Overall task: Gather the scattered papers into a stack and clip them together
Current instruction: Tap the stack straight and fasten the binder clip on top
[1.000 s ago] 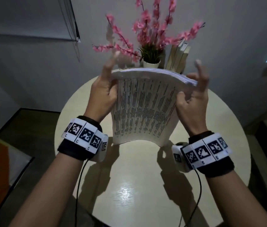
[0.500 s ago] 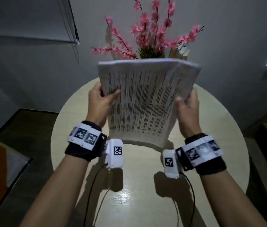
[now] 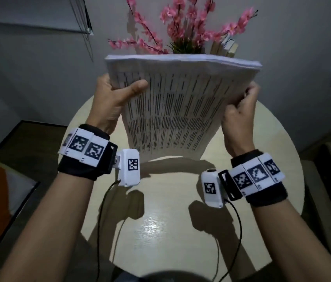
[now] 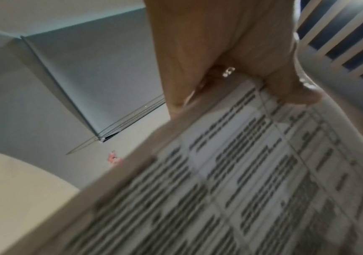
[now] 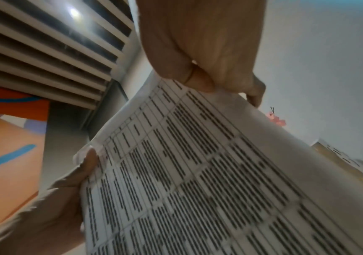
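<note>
Both hands hold a thick stack of papers [image 3: 172, 102] upright above the round table [image 3: 181, 220], its lower edge down near the tabletop and its top edge raised toward the camera. The left hand [image 3: 111, 98] grips the stack's left side near the top, its thumb [image 3: 136, 87] pressed flat across the printed front sheet while the fingers go behind the pages; the left wrist view shows the same grip, with the thumb tip lying on the page edge. The right hand [image 3: 239, 115] is curled round the stack's right edge, the fingers wrapped over the side and the thumb against the front sheet. The front sheet is covered in rows and columns of dark printed lines, like a table of text, too blurred to read. The top edge of the stack looks fairly even, with the sheets slightly fanned toward the right corner. Behind the stack, at the far edge of the table, stands a plant with pink flowers [image 3: 183, 23], and just right of it a few books [image 3: 226, 45] stand upright. Each wrist wears a black band with patterned white tags and a small white camera box with a cable trailing down.
</note>
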`<state>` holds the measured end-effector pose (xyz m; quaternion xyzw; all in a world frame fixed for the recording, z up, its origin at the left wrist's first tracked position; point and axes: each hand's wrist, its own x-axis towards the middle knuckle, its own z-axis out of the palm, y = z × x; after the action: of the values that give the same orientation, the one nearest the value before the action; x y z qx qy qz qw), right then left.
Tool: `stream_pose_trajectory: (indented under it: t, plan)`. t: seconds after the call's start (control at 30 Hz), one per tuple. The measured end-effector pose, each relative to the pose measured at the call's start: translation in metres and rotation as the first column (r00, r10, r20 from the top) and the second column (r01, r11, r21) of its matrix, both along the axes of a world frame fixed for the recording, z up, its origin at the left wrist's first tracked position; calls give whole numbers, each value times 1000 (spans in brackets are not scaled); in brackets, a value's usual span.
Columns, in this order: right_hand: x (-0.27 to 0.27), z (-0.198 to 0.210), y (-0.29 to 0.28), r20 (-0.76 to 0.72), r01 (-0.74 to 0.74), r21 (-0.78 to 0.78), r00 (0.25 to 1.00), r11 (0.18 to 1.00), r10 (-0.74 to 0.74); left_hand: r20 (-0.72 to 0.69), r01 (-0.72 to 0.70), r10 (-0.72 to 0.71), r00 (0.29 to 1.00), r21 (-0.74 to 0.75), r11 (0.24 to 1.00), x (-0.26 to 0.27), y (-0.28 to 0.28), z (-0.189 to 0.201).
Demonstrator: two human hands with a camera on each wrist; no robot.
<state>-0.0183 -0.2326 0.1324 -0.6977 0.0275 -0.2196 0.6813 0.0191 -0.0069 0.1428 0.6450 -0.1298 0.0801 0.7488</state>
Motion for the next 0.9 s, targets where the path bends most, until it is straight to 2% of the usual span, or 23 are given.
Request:
stream_pose_trajectory:
  t: [0.1, 0.17, 0.2, 0.23, 0.27, 0.33, 0.37, 0.4, 0.43, 0.47, 0.5, 0.57, 0.63, 0.67, 0.73, 0.77, 0.83, 0.9]
  plan:
    - [-2, 0, 4, -83, 39, -152, 995, 988, -52, -91, 81, -73, 993, 88, 993, 1, 0, -15]
    - [-2, 9, 8, -7, 154, -315, 986, 936, -165, -192, 88, -56, 980, 161, 983, 2, -9, -35]
    - [-2, 17, 11, 83, 220, -442, 975, 870, -205, -232, 67, -25, 972, 175, 982, 2, -14, -43]
    - [0, 27, 15, 149, 251, -591, 968, 767, -202, -252, 43, 8, 968, 193, 980, 2, -17, -50]
    - [3, 37, 19, 154, 220, -740, 975, 635, -159, -253, 29, 28, 967, 216, 976, 3, -19, -56]
    - [14, 51, 27, -5, 11, -929, 999, 369, -42, -243, 27, 28, 970, 221, 975, 3, -21, -63]
    - [18, 55, 32, -74, -74, -958, 997, 277, 13, -234, 29, 21, 972, 208, 978, 3, -21, -66]
    - [22, 57, 36, -87, -97, -970, 995, 224, 56, -231, 31, 14, 973, 192, 981, 3, -21, -70]
    - [24, 59, 38, -66, -86, -972, 993, 220, 96, -241, 35, 10, 971, 183, 982, 3, -20, -75]
    - [26, 60, 37, -33, -65, -962, 992, 264, 124, -273, 38, 15, 962, 189, 981, 3, -19, -81]
    - [27, 62, 35, 1, -48, -939, 990, 341, 142, -322, 42, 28, 946, 209, 977, 2, -15, -90]
    - [30, 70, 21, 72, -9, -861, 987, 508, 140, -447, 45, 72, 892, 246, 968, 0, -3, -113]
    - [35, 76, -9, 74, -13, -764, 991, 645, 108, -545, -21, 145, 826, 227, 974, -5, 18, -137]
    - [36, 78, -25, 61, -14, -710, 995, 705, 82, -586, -72, 154, 796, 160, 984, -9, 26, -142]
    - [33, 74, -51, 55, 6, -544, 998, 839, 28, -616, -150, 83, 783, -58, 987, -12, 37, -145]
    - [31, 68, -60, 36, 12, -467, 999, 884, 6, -599, -138, 19, 800, -153, 979, -10, 38, -140]
    - [26, 48, -68, -30, 8, -419, 999, 908, -23, -528, -69, -55, 847, -213, 975, -1, 31, -122]
    - [20, 23, -70, -94, 12, -404, 994, 915, -54, -434, -150, 85, 897, -118, 982, 9, 19, -95]
